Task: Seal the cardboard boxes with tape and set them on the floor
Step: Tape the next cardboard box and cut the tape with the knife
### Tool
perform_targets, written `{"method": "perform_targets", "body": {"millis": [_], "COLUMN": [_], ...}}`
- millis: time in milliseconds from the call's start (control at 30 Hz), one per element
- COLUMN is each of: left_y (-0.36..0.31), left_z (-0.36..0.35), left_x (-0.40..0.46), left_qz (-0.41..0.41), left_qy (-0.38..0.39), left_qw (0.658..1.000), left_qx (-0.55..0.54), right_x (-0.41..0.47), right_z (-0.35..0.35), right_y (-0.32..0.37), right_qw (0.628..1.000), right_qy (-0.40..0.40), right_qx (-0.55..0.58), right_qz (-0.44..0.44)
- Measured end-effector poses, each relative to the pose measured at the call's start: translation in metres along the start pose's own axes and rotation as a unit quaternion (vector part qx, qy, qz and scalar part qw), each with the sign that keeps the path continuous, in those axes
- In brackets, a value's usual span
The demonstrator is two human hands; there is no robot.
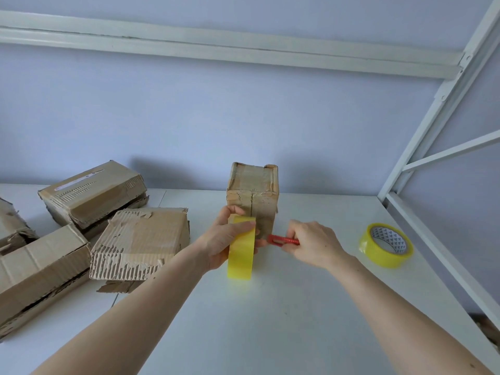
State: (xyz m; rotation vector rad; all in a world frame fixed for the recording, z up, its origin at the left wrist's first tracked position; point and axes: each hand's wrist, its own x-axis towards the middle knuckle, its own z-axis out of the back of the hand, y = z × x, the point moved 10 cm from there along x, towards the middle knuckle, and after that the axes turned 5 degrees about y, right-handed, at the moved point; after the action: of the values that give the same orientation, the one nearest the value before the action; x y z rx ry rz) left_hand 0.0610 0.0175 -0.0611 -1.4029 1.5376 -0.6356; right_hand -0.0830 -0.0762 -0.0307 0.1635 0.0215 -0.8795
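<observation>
One box is being taped, and four more wait on the desk.

You hold a yellow tape roll [241, 249] in your left hand [221, 243], with your fingers curled round it, right up against the front of the tall box [253, 197] that stands upright in the middle of the desk [297, 307]. Your right hand [315, 243] grips a red cutter [282, 240], and its tip points at the tape just beside the roll. I think you are about to cut the strip, so this box is nearly sealed. It is not on the floor yet. Four worn boxes lie in a heap on the left: the back box [92, 193], the torn box [140, 242], the front box [40, 269] and an edge box [12, 224]. I see no fresh yellow tape on them. A spare roll [385, 245] lies flat on the right, well apart from your hands.
</observation>
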Motion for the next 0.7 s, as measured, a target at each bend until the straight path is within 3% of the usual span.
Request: {"method": "perform_targets", "body": {"millis": [100, 167, 233, 300, 333, 400, 467, 500, 700], "left_y": [0.0, 0.0, 0.0, -0.001, -0.001, -0.002, -0.001, -0.002, -0.002], "left_z": [0.0, 0.001, 0.0, 0.0, 0.0, -0.002, -0.002, -0.002, -0.001], "left_x": [0.001, 0.001, 0.001, 0.002, 0.001, 0.0, -0.002, -0.002, -0.01], "left_qz": [0.005, 0.007, 0.007, 0.006, 0.005, 0.002, 0.003, 0.003, 0.043], "left_qy": [0.001, 0.005, 0.01, 0.011, 0.012, 0.017, 0.024, 0.025, 0.048], "left_qw": [1.0, 1.0, 1.0, 1.0, 1.0, 1.0, 1.0, 1.0, 0.998], "left_qx": [0.003, 0.006, 0.013, 0.018, 0.018, 0.013, 0.007, 0.004, -0.01], "right_x": [-0.001, 0.001, 0.006, -0.003, -0.004, 0.021, 0.048, 0.057, 0.069], "right_z": [-0.04, -0.039, 0.003, 0.063, 0.081, 0.083, 0.061, 0.053, 0.049], "right_y": [-0.019, -0.02, -0.012, 0.016, 0.036, 0.069, 0.08, 0.08, 0.076], "right_qw": [0.994, 0.995, 0.998, 0.957, 0.937, 0.952, 0.978, 0.981, 0.976], "right_qy": [0.104, 0.095, -0.057, -0.277, -0.324, -0.248, -0.127, -0.103, -0.117], "right_qx": [0.02, 0.011, 0.032, 0.06, 0.069, 0.06, 0.017, -0.003, -0.039], "right_qz": [-0.001, 0.002, 0.008, 0.068, 0.11, 0.168, 0.166, 0.163, 0.177]}}
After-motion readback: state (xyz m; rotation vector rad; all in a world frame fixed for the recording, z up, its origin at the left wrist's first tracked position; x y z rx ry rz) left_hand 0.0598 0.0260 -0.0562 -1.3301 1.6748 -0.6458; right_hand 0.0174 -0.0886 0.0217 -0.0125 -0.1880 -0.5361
